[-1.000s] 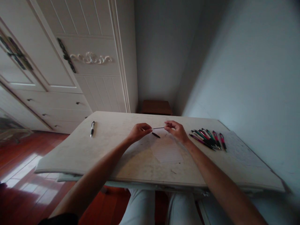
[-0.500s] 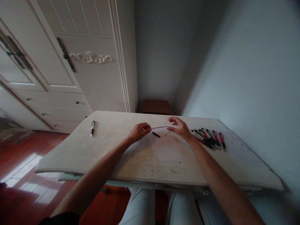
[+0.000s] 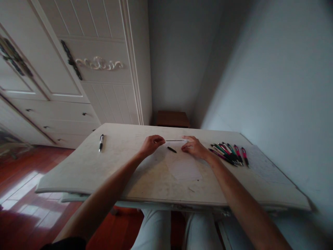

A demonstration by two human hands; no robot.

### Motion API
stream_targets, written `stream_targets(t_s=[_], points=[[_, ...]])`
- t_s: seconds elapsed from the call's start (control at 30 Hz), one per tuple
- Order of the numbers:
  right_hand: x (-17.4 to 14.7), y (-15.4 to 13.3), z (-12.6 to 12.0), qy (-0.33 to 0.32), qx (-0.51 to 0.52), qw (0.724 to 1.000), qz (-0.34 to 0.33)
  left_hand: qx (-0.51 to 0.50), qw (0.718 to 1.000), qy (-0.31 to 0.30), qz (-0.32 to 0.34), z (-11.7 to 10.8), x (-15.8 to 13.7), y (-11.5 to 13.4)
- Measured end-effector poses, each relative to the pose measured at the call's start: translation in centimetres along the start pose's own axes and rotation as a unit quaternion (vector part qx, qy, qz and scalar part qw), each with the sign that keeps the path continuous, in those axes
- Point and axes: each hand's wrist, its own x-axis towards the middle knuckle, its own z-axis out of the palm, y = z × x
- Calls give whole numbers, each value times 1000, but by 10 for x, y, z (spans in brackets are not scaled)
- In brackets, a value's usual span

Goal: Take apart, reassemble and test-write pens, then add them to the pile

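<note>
One thin dark rod (image 3: 174, 140): we have it level between our hands, over the far end of a pale paper sheet (image 3: 184, 170).
Left hand (image 3: 151, 145): our grip pinches the rod's left end.
Right hand (image 3: 195, 147): our fingers curl about the other end; whether they clamp it, we cannot tell.
Short black tapered piece (image 3: 171, 149): lies loose, just nearer us than the rod.
Progress: rod and black piece are apart; we judge the work unfinished, what remains unclear.
Off-white bench (image 3: 117, 166): a white-and-black pen (image 3: 101, 143) lies left, clustered multicoloured pens (image 3: 232, 158) right.
</note>
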Motion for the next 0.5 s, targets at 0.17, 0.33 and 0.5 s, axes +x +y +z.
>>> stream_targets(t_s=[0.17,0.33,0.5], points=[[3,0,8,23,-19,999,-24,15,1000,18,15,0,1,-5],[4,-3,-11,138,30,990,10,18,999,45,15,-1,3,-12],[3,-8,-27,198,95,972,86,21,997,70,21,-1,5,-14]])
